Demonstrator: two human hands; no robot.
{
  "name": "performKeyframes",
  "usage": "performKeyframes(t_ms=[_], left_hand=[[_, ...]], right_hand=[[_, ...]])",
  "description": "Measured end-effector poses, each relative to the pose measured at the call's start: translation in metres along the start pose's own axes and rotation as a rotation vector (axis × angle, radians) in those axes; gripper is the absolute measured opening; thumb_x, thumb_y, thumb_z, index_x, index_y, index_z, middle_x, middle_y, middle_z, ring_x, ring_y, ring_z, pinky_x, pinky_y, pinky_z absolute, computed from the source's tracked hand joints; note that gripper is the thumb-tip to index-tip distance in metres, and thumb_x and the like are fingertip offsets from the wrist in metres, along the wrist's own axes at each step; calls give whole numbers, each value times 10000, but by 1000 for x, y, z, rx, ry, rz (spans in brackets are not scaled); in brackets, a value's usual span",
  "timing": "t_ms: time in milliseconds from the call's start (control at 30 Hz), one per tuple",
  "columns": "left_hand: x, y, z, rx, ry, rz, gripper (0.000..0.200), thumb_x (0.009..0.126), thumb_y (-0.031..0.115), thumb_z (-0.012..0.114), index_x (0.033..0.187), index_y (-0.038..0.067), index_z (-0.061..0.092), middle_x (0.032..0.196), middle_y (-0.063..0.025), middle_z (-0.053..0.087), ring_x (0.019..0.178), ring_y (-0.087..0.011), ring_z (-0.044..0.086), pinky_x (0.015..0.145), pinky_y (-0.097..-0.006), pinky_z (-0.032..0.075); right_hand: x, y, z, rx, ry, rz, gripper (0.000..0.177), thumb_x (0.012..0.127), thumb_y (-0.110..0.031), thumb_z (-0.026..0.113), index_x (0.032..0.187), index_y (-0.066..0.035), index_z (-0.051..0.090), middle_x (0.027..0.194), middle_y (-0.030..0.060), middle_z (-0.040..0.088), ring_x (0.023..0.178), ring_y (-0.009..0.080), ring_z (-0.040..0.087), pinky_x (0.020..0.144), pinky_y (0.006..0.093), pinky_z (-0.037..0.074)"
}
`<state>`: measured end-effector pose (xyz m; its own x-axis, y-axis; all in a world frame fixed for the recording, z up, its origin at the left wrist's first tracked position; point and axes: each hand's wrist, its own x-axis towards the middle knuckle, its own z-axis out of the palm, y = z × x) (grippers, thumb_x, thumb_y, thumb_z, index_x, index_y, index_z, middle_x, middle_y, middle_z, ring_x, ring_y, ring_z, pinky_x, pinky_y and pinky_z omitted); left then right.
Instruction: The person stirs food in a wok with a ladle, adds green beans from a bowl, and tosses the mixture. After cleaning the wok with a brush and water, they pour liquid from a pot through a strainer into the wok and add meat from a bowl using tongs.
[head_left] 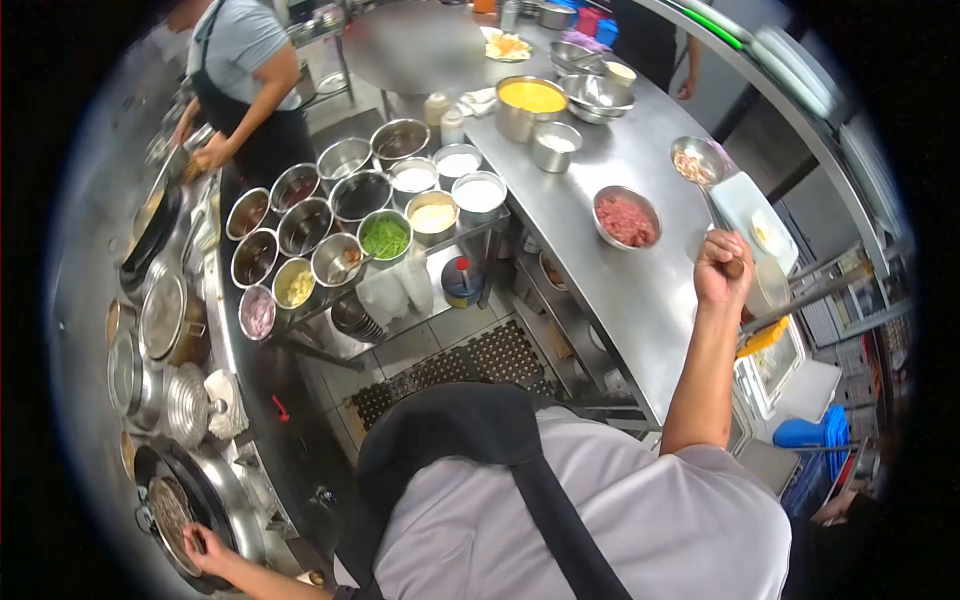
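My right hand point(725, 268) is wrapped around the wooden-ended handle of a long ladle point(697, 160), whose wide metal bowl holds pale pink and whitish pieces. That bowl is over the far right side of the steel table. Left of it stands a metal bowl of raw chopped meat point(627, 218). On the other side, low at the left, my left hand point(208, 550) is at the edge of a dark wok point(150, 462) with brownish contents. Its fingers are curled, and what they grip, if anything, cannot be made out.
Several metal pots of sauces, chopped greens point(384, 238) and powders stand on a shelf between stove and table. A pot of yellow liquid point(530, 97) is farther back. At right lies a white tray point(745, 200). A co-worker point(245, 80) in an apron works at the stove.
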<state>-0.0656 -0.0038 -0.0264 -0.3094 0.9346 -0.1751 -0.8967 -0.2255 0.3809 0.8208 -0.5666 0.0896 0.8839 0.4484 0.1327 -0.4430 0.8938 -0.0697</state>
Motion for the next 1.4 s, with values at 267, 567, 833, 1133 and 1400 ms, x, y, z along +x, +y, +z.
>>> performKeyframes(t_ms=[267, 567, 833, 1133, 1400], left_hand=[[30, 14, -13, -11, -53, 2, 206, 835, -69, 508, 1034, -119, 522, 857, -170, 529, 808, -292, 535, 749, -431, 487], [25, 19, -16, -182, -6, -116, 323, 832, -100, 511, 1151, -115, 464, 889, -150, 500, 821, -272, 528, 754, -420, 477], [22, 21, -6, -251, 50, -158, 306, 829, -102, 510, 1130, -118, 457, 877, -152, 489, 817, -266, 522, 740, -422, 472], [18, 15, 4, -53, 36, 24, 260, 828, -91, 497, 1086, -116, 485, 863, -160, 493, 804, -287, 526, 738, -428, 471], [17, 20, 2, -67, -1, -47, 254, 831, -93, 499, 1084, -122, 490, 882, -152, 495, 800, -279, 524, 742, -409, 479]], right_hand=[[-9, 0, 14, -14, 41, -33, 158, 939, -40, 461, 783, -16, 473, 700, 32, 475, 601, 120, 513, 516, 250, 445], [-4, -13, 8, -42, 36, -38, 133, 898, -53, 521, 775, -33, 473, 701, 21, 485, 599, 115, 521, 526, 252, 471], [28, -31, -20, -165, 131, -49, 106, 890, -56, 536, 802, -52, 478, 689, 13, 485, 600, 114, 507, 509, 244, 444], [62, -41, -78, -1266, 574, -92, 206, 840, -63, 589, 1025, -32, 504, 660, 57, 529, 501, 153, 507, 403, 276, 375], [49, -41, -141, -1933, 695, -173, 567, 819, -25, 535, 1356, -83, 360, 629, 63, 509, 410, 160, 475, 347, 298, 354]])
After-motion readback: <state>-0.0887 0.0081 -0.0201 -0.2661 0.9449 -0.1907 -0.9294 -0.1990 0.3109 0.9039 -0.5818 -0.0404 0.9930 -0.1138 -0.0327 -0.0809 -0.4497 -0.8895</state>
